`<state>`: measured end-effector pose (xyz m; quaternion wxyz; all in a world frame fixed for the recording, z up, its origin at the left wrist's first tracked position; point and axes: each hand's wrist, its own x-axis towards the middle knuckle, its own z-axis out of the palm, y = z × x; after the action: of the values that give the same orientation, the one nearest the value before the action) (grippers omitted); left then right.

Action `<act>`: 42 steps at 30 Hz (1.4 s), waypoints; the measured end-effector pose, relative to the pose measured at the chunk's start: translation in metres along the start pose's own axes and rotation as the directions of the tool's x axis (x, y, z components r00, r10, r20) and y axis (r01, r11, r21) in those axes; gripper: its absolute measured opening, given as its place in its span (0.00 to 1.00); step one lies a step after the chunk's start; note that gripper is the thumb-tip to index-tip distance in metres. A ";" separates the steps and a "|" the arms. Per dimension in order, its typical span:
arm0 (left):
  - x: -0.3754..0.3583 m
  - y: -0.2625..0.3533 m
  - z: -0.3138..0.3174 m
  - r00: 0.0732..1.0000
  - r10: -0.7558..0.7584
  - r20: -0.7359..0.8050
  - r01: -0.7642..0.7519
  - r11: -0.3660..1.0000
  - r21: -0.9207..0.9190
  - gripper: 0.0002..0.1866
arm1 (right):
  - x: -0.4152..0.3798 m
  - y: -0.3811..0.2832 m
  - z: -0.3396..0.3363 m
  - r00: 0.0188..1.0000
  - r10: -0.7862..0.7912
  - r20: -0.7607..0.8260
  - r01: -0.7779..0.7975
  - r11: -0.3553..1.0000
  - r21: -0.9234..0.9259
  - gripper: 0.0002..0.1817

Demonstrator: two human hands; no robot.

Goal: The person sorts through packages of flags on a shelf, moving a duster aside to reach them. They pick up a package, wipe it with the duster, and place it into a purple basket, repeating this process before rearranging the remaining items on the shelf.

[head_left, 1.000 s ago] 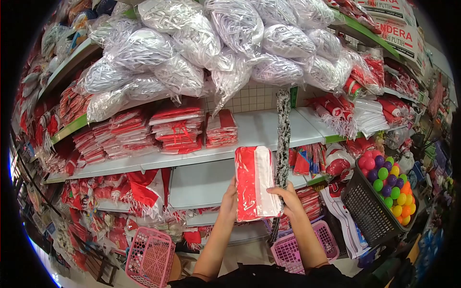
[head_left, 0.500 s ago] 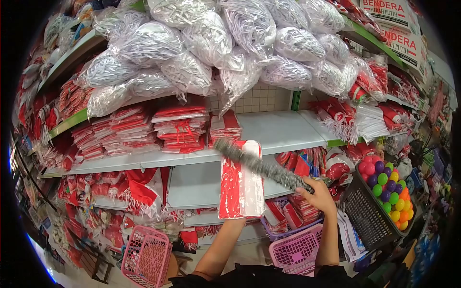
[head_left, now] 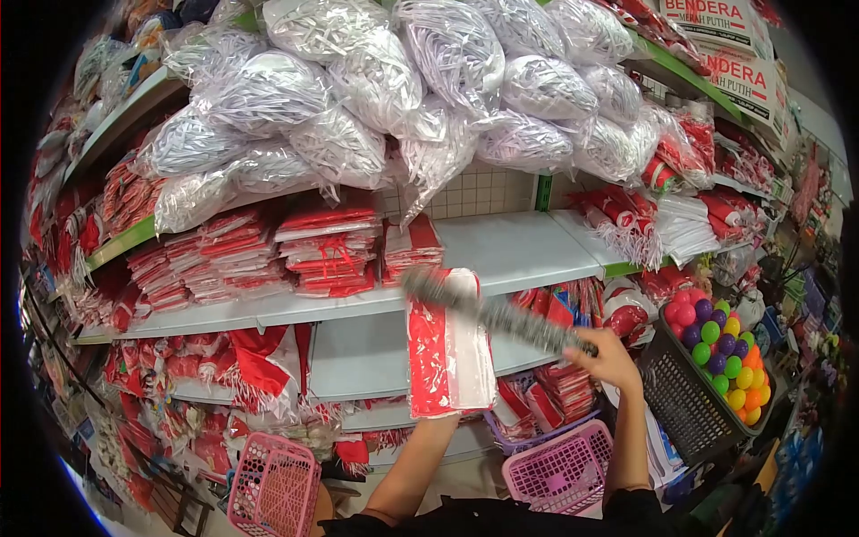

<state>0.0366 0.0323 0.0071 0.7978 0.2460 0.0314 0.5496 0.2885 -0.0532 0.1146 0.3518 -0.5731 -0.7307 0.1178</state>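
Note:
A flat plastic-wrapped red and white cloth packet lies over my left hand, which supports it from beneath; the fingers are hidden under it. My right hand is closed round the lower right end of a long grey duster-like stick. Its far end is blurred by motion and crosses in front of the packet's upper part. Behind the packet's top, a small stack of similar packets sits on the grey shelf, beside a taller stack.
Clear bags of white strips overhang the shelf. Pink baskets stand low at left and centre right. A dark crate of coloured balls is at the right. Red goods hang below the shelf.
The packet has shifted slightly down. My right hand and the stick have moved a little right and down. The shelf view has shifted slightly left.

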 end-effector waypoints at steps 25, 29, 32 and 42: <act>-0.009 0.018 -0.020 0.995 -0.040 -0.088 0.030 0.993 -0.115 0.20 | 0.208 0.158 0.085 0.932 0.063 -0.357 -0.281 0.747 -0.602 0.20; 0.000 0.031 -0.017 0.996 -0.011 -0.089 -0.002 0.991 -0.135 0.20 | 0.197 0.114 0.104 0.874 -0.143 -0.465 -0.176 0.798 -0.577 0.22; 0.024 0.046 -0.008 0.999 0.028 -0.043 -0.035 0.985 -0.167 0.20 | 0.160 0.057 0.129 0.730 -0.372 -0.573 0.232 0.924 -0.304 0.21; 0.105 0.084 0.027 0.973 0.140 0.184 -0.078 0.948 -0.308 0.20 | 0.127 -0.049 0.147 0.599 -0.623 -0.503 0.662 0.739 -0.126 0.13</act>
<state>0.0138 0.1396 0.0895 0.7931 0.1791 -0.1474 0.5632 0.1440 0.0825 0.0846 0.5725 -0.2678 -0.7608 -0.1471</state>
